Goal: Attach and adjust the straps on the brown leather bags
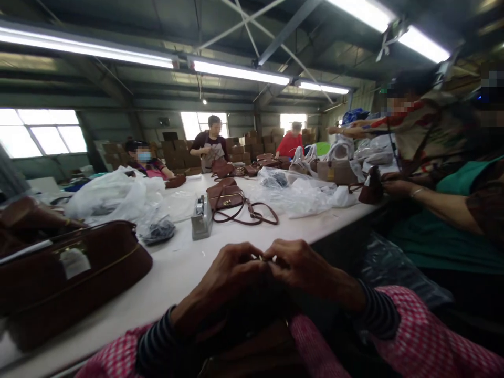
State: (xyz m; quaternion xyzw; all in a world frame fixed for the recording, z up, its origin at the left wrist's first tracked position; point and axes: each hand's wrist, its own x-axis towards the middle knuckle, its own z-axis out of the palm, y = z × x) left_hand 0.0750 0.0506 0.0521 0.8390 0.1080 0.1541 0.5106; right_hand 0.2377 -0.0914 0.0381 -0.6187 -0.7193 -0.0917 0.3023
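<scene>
My left hand [232, 270] and my right hand [301, 265] meet just off the table's front edge, fingers closed in a pinch. A small pale, shiny bit shows between the fingertips; its kind is not clear. Both hands grip the upper part of a dark brown handbag [252, 350] at my lap, which is deep in shadow and mostly hidden by my hands and wrists. On the table to the left stands a larger dark brown handbag [90, 268] with a gold-coloured clasp and a white wrap over it.
Ahead on the white table [185, 268] are a grey tape dispenser [201, 218], a brown bag with strap [226, 195] and clear plastic bags [114, 194]. A co-worker [444, 194] close on the right handles a small brown bag [370, 188]. Other people stand across the table.
</scene>
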